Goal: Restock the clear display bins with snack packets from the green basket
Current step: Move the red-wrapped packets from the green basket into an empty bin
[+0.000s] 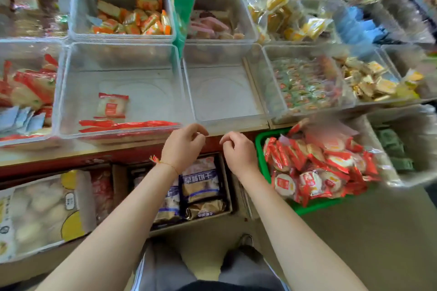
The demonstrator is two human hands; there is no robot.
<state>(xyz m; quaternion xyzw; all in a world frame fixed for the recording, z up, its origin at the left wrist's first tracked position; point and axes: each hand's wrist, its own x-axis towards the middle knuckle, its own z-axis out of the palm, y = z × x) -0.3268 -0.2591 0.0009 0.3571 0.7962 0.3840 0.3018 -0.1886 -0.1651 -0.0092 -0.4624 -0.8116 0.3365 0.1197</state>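
A green basket (261, 149) at the right is heaped with red-and-white snack packets (314, 168). In front of me a clear display bin (68, 92) holds one such packet (111, 105) on its floor and a row of red packets (127, 125) along its near wall. The clear bin to its right (222, 94) holds nothing. My left hand (182, 146) and my right hand (238, 151) hover side by side below the near edge of these two bins, fingers loosely curled and holding nothing.
Other clear bins hold orange packets (132, 19), pink snacks (208, 26), yellow cakes (281, 14) and small wrapped sweets (305, 82). Cardboard boxes of bagged snacks (201, 184) stand on the floor under the red shelf edge (71, 160). A clear plastic bag (402, 149) lies behind the basket.
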